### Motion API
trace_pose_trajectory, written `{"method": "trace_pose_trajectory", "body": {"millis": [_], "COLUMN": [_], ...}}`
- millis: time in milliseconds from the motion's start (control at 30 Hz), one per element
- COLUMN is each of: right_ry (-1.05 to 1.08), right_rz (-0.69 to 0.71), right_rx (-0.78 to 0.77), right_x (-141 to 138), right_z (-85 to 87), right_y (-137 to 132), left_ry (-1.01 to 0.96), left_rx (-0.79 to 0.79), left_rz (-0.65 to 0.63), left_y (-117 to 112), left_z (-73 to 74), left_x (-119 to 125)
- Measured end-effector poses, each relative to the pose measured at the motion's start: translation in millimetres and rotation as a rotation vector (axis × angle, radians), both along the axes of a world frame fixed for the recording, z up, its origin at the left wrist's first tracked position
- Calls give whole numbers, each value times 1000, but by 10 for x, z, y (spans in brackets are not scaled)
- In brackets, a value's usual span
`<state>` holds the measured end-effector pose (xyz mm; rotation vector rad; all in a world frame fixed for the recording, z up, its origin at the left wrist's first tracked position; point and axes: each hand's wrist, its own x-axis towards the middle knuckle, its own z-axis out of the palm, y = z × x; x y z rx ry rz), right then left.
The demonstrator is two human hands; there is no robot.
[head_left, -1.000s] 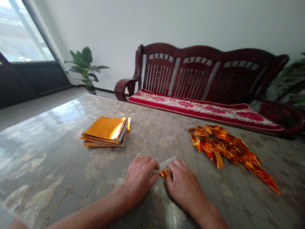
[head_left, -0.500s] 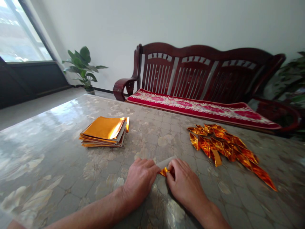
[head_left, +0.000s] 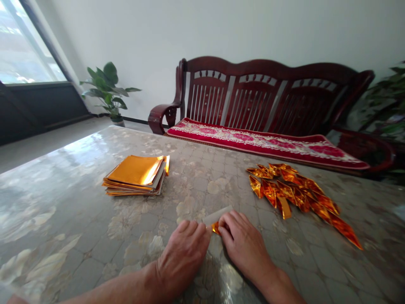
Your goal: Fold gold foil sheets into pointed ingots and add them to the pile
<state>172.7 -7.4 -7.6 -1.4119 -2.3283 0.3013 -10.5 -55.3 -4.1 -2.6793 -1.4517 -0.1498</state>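
My left hand [head_left: 183, 253] and my right hand [head_left: 243, 245] rest close together on the glossy patterned table [head_left: 63, 219], fingers curled and pressing on a small folded gold foil paper [head_left: 217, 220]. Only a pale strip and an orange corner of it show between my fingertips. A stack of flat gold foil sheets [head_left: 136, 174] lies to the far left of my hands. A pile of folded gold foil pieces [head_left: 297, 194] lies to the right, beyond my right hand.
A dark red wooden bench [head_left: 268, 97] with a red patterned cushion [head_left: 262, 141] stands behind the table. A potted plant [head_left: 109, 90] stands by the window at the back left. More foliage shows at the right edge.
My hands have drawn slightly nearer to me and stay pressed on the folded paper. The view has shifted a little; the stack and the pile have not moved.
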Motion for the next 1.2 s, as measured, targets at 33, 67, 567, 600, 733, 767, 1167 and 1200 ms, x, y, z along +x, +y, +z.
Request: {"method": "trace_pose_trajectory", "body": {"millis": [33, 67, 567, 600, 733, 767, 1167, 1200], "right_ry": [-5, -10, -16, -17, -18, -19, -59, -56], "right_rz": [1, 3, 15, 18, 21, 18, 7, 9], "right_rx": [-3, -5, -4, 0, 8, 5, 18, 24], "right_x": [0, -1, -1, -2, -1, -1, -5, -5], "right_z": [-1, -2, -17, -17, -17, -19, -58, -61], "right_y": [-2, -4, 10, 11, 11, 11, 15, 16], "left_ry": [-10, -21, -16, -20, -30, -31, -29, -30], "left_rx": [-8, -16, -92, -96, -105, -102, -107, -109], "left_rz": [-9, -15, 57, 55, 59, 61, 58, 60], "left_y": [-6, -9, -70, -71, -74, -75, -103, -104], "left_z": [3, 9, 23, 28, 47, 49, 31, 31], "left_x": [-1, -2, -42, -46, -73, -80, -101, -100]}}
